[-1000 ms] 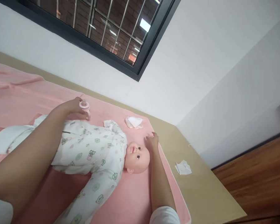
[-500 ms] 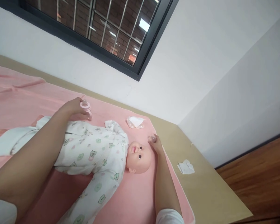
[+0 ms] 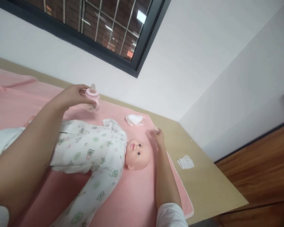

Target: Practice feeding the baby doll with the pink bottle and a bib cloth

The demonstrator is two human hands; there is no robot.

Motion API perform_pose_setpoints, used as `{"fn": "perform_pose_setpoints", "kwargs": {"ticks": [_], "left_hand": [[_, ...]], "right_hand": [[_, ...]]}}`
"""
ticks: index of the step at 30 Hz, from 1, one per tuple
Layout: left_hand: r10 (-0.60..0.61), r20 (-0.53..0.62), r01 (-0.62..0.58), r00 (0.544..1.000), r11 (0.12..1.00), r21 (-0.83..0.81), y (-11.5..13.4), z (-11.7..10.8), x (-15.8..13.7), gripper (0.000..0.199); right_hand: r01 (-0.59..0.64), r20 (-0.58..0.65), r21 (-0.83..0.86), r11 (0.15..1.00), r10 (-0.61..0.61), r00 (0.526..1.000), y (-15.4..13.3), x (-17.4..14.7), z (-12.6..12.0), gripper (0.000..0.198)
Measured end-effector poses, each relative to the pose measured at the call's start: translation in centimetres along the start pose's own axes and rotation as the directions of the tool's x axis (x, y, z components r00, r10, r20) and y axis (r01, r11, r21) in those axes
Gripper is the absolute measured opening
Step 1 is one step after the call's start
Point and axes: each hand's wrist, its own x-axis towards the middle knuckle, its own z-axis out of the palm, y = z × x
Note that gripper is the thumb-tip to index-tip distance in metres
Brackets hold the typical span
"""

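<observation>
My left hand [image 3: 76, 94] is closed around a baby bottle [image 3: 93, 94] with a pink collar, pink handles and a clear nipple pointing up. The bottle is held upright above the blanket, beyond the doll's body. Beside the doll's head, my right hand [image 3: 159, 138] pinches a small clear cap [image 3: 156, 129], partly covered by the fingers. Between my arms a baby doll [image 3: 137, 156] lies on its back in a white suit with green animal prints. My left forearm crosses over its lower body.
A pink blanket [image 3: 130, 192] covers much of the tan tabletop [image 3: 210, 186]. White tissue in a clear wrapper [image 3: 134, 120] lies past the doll's head. A crumpled white tissue [image 3: 186, 162] rests on the bare tabletop at right. Behind stand a white wall and a dark-framed window [image 3: 133, 67].
My left hand has lifted the baby bottle up from near the blanket and slightly right. My right hand keeps the clear cap beside the doll's head. The view has shifted slightly.
</observation>
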Motion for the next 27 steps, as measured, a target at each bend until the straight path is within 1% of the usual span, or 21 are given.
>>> {"fn": "perform_pose_setpoints", "kwargs": {"ticks": [1,2,4,5,7,9,11,12,14,16,18,23,27], "left_hand": [[-0.028,-0.002,0.027,1.000,0.998,-0.054,1.5,0.4,-0.3,0.073],[-0.022,0.019,0.023,1.000,0.996,-0.087,2.9,0.8,-0.7,0.071],[0.033,0.075,-0.027,0.997,0.996,-0.082,5.5,1.5,-1.6,0.064],[0.060,0.079,-0.055,0.995,0.996,-0.067,6.5,1.8,-2.2,0.062],[0.110,0.092,-0.107,0.990,0.994,-0.031,8.3,2.6,-3.2,0.065],[0.148,0.097,-0.152,0.984,0.988,0.033,9.5,3.5,-4.1,0.066],[0.195,0.121,-0.210,0.973,0.969,0.127,10.4,4.5,-4.8,0.068],[0.234,0.151,-0.259,0.960,0.951,0.172,10.8,4.9,-5.2,0.072],[0.327,0.229,-0.377,0.917,0.897,0.229,11.4,5.6,-6.0,0.083],[0.405,0.292,-0.476,0.867,0.846,0.240,11.9,6.1,-6.7,0.088],[0.442,0.309,-0.519,0.842,0.820,0.241,12.3,6.3,-7.3,0.087],[0.467,0.327,-0.557,0.821,0.781,0.283,12.3,6.4,-7.6,0.094],[0.450,0.320,-0.540,0.834,0.786,0.301,12.1,6.3,-7.3,0.099]], "right_hand": [[-0.001,0.003,0.022,1.000,0.001,1.000,-1.3,-0.1,0.2,0.064],[0.002,0.007,0.045,0.999,-0.002,1.000,-2.6,-0.2,0.4,0.069],[0.029,0.049,0.091,0.995,-0.034,0.998,-5.5,-0.6,0.9,0.085],[0.061,0.079,0.121,0.991,-0.071,0.994,-6.9,-1.0,1.2,0.090],[0.133,0.142,0.191,0.972,-0.162,0.977,-9.6,-2.1,1.9,0.093],[0.219,0.174,0.250,0.943,-0.267,0.948,-12.0,-3.8,2.6,0.092],[0.295,0.209,0.298,0.908,-0.363,0.908,-14.1,-5.7,3.3,0.090],[0.335,0.220,0.309,0.890,-0.410,0.885,-15.0,-6.8,3.6,0.087],[0.416,0.211,0.326,0.849,-0.494,0.843,-16.5,-8.7,4.0,0.084],[0.463,0.217,0.342,0.817,-0.549,0.807,-17.6,-10.2,4.2,0.085],[0.483,0.241,0.352,0.802,-0.576,0.781,-18.3,-11.3,4.4,0.085],[0.492,0.324,0.342,0.801,-0.592,0.738,-18.6,-12.2,5.0,0.082],[0.534,0.377,0.276,0.799,-0.601,0.705,-18.4,-12.4,5.4,0.078]]}}
